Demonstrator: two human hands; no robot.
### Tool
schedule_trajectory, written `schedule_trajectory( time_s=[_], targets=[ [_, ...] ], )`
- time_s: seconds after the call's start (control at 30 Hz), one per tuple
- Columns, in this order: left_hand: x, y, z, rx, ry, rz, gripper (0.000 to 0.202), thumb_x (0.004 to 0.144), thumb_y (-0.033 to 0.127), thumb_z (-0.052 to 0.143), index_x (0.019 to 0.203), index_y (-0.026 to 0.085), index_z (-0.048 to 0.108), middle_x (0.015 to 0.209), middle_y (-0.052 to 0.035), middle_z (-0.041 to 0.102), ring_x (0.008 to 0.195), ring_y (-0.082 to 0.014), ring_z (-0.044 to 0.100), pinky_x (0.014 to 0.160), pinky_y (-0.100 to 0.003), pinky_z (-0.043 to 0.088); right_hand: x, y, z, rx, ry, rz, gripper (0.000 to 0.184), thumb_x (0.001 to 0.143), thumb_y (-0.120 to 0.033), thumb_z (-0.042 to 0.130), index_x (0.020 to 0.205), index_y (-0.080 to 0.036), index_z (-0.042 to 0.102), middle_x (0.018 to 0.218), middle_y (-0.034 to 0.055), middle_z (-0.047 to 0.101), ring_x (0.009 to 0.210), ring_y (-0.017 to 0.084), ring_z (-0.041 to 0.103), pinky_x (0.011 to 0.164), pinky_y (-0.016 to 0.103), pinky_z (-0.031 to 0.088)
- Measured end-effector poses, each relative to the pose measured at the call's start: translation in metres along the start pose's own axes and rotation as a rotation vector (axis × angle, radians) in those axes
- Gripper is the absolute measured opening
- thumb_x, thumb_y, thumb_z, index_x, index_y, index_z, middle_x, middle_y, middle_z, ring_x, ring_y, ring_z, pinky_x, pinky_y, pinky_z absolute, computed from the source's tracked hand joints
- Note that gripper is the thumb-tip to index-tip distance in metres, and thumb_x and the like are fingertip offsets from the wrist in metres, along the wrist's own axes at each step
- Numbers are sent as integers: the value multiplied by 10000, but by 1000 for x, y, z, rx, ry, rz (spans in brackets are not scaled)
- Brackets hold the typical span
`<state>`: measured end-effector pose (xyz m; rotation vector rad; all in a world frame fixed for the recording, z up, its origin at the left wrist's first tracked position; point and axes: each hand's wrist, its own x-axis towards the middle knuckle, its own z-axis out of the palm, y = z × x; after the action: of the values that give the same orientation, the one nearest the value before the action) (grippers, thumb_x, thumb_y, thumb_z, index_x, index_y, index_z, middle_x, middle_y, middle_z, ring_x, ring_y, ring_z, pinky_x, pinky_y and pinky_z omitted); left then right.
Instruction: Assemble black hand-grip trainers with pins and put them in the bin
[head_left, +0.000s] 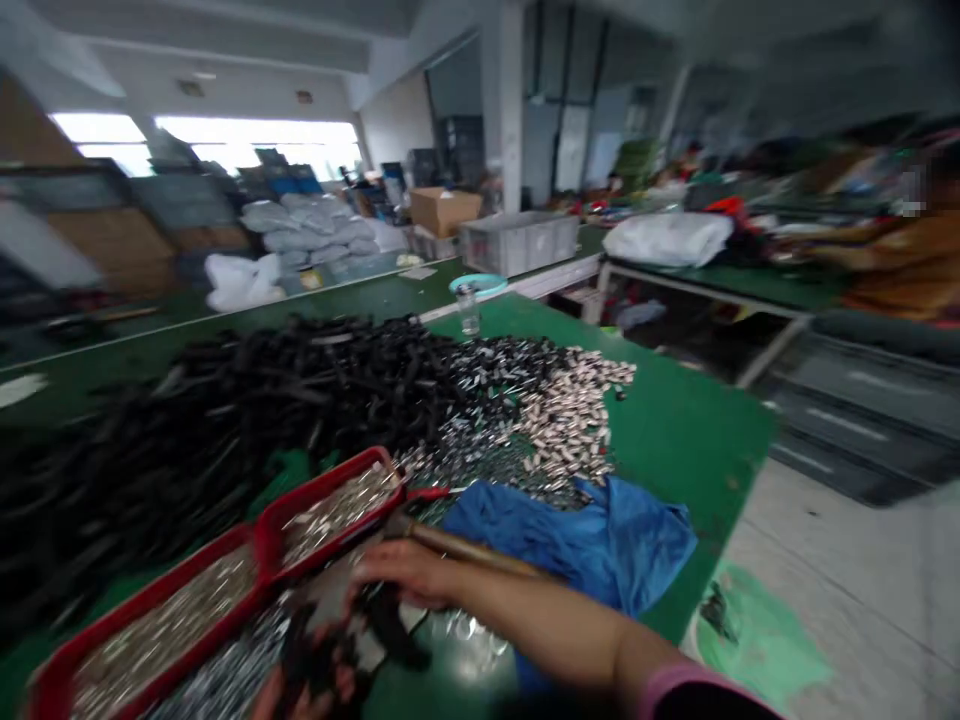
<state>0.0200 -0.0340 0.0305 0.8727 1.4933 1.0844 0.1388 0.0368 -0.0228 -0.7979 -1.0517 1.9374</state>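
My right hand (pixel 416 572) reaches in from the lower right, fingers bent down over the work spot and blurred; what lies in their grip is hidden. Just under it is a dark, strip-like black piece (pixel 394 630). At the bottom edge, my left hand (pixel 341 680) is closed around a black part whose kind is too smeared to tell. A hammer (pixel 465 548) with a wooden handle lies beyond my right wrist. To the left stand red trays (pixel 259 545) filled with small shiny metal pieces. Loose silvery pieces (pixel 232 670) lie in front of them.
A heap of black strips (pixel 300 390) covers the green table (pixel 675 430) on the left, beside small metal pieces (pixel 574 410). A blue cloth (pixel 592 540) lies on the right, a clear cup (pixel 469 312) behind. Grey crates (pixel 855 410) and a green bag (pixel 765 630) are on the floor.
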Motion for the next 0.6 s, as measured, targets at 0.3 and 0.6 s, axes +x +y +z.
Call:
schedule_trajectory(
  time_s=[0.3, 0.6],
  targets=[
    [6, -25, -49, -17, 59, 50, 551, 889, 664, 488, 1085, 151, 542, 623, -6, 648, 516, -135, 592, 540, -244, 472, 2, -2, 2, -367, -36, -69, 362, 849, -538, 650, 760, -194, 580, 634, -59, 505, 538, 96, 453, 536, 228, 345],
    [17, -32, -40, 31, -48, 54, 592, 933, 686, 347, 1058, 149, 562, 453, 48, 519, 395, -122, 474, 449, -225, 368, -11, -11, 13, -945, 34, -218, 366, 965, -515, 460, 736, -232, 491, 600, -23, 523, 583, 163, 541, 580, 262, 371]
  ],
)
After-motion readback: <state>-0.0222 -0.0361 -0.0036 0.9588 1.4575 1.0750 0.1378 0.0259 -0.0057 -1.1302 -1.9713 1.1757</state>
